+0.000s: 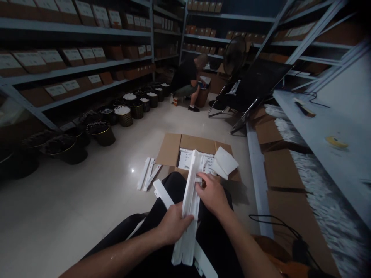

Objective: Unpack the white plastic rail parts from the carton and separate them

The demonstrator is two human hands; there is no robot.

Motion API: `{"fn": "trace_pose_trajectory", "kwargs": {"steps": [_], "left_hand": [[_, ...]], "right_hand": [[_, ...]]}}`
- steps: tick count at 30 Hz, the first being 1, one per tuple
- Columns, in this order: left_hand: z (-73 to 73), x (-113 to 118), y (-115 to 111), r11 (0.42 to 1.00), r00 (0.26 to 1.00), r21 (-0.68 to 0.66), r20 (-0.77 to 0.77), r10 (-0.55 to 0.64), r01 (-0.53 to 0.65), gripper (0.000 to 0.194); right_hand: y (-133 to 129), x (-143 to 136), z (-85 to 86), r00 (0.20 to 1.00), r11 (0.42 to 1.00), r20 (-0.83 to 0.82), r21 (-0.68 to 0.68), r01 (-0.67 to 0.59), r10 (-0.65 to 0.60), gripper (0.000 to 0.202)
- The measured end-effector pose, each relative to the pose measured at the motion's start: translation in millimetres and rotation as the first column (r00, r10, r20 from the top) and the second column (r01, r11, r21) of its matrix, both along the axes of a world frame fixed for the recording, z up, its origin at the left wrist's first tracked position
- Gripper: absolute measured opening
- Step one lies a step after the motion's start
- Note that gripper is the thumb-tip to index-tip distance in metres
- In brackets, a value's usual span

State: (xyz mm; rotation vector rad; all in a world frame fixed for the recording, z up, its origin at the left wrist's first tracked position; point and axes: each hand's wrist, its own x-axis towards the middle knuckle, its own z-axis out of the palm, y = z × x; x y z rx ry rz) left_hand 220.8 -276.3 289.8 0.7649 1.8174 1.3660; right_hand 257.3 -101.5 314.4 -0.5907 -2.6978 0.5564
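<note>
Together, our two hands grip a bundle of long white strips [189, 204] over our lap. Our left hand [174, 226] is wrapped round the lower half of the bundle, fingers closed on its side. Our right hand [213, 193] clasps it higher up, the fingertips pressed against the strips near the middle. The bundle stands nearly upright, tilted a little away from us, its top end rising past the right hand toward the cardboard box [171, 148].

That box lies open on the floor just beyond our hands, flaps spread, with more white pieces inside and a flat white sheet [226, 160] leaning on its right flap. Left of the box, a few loose white strips [148, 173] lie on the floor tiles. One more white strip [162, 193] rests across our knee, just left of the left hand.

Farther off to the left, dark round buckets [101, 131] line the foot of the shelves [72, 69]. Well beyond the box, a person [188, 79] sits bent over, near a standing fan [234, 54].
</note>
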Motion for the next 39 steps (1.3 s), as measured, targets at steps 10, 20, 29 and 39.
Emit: {"fn": "trace_pose_trajectory", "kwargs": {"steps": [10, 20, 29, 39], "left_hand": [[-11.2, 0.4, -0.9, 0.998, 0.989, 0.047, 0.143, -0.046, 0.04, 0.019], [7.9, -1.1, 8.2, 0.984, 0.905, 0.146, 0.425, 0.028, -0.099, 0.03], [2.2, 1.4, 4.0, 0.987, 0.98, 0.154, 0.2, 0.015, -0.047, 0.027], [-7.3, 12.9, 4.8, 0.983, 0.984, 0.181, 0.175, 0.012, -0.044, 0.037]], "right_hand": [[4.9, 4.9, -24.3, 0.997, 0.992, -0.017, 0.108, -0.072, 0.074, 0.022], [-6.4, 11.6, -35.1, 0.992, 0.995, -0.113, -0.073, -0.067, 0.058, 0.028], [-9.7, 9.7, -13.5, 0.99, 0.974, -0.065, -0.181, -0.134, 0.125, 0.023], [-20.5, 18.7, -30.8, 0.997, 0.999, -0.072, -0.043, -0.018, 0.015, 0.007]]}}
